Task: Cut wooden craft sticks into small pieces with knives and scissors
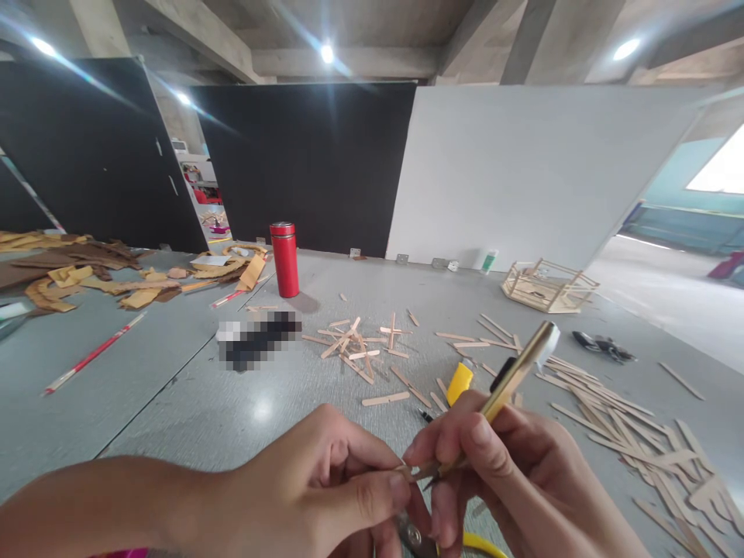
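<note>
My left hand (349, 480) pinches a small piece of wooden craft stick (423, 470) between thumb and fingers; most of it is covered by the fingertips. My right hand (505, 465) is closed around a gold-coloured utility knife (514, 376) with a black slider. Its blade points down towards the piece of wood, and the fingertips of both hands nearly meet there. Below them, partly hidden by the hands, is a metal tool (414, 536) with a yellow handle (483, 545). Just beyond my right hand stands a yellow object (459, 382).
Loose craft sticks lie in a heap (633, 434) at right and a smaller pile (352, 341) ahead. A red flask (284, 261) stands behind. A stick-built frame (549, 288) is at back right, near a black item (603, 346). Brown and yellow scraps (87, 271) cover the left.
</note>
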### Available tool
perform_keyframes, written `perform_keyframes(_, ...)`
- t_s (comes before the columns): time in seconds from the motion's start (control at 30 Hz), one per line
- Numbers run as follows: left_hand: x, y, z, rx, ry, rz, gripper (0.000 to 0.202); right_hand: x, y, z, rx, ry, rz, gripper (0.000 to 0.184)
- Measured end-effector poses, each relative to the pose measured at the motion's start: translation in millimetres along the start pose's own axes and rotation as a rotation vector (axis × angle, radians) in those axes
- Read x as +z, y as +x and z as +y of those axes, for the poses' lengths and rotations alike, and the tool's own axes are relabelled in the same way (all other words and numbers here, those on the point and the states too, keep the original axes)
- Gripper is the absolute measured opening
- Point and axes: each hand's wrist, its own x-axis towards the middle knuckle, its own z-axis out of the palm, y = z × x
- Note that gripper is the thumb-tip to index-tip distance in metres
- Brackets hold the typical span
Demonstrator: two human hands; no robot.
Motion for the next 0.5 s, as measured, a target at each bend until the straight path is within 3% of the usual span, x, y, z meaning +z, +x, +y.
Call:
perform_keyframes(0.2, -3.3, 1, -1, 0.014, 0.024, 0.012, 0.054, -2, 2, -2, -0.025, -0.037, 0.025, 0.039)
perform_keyframes(0.4, 0.5, 2, -4, 0.149, 0.164, 0.211, 0.055, -18, 16, 2, -0.328, -0.286, 0.474, 0.033)
perform_keyframes(0.5, 0.3, 3, -4, 0.187, 0.251, 0.294, 0.055, -28, 33, 9, -0.293, -0.244, 0.442, 0.038)
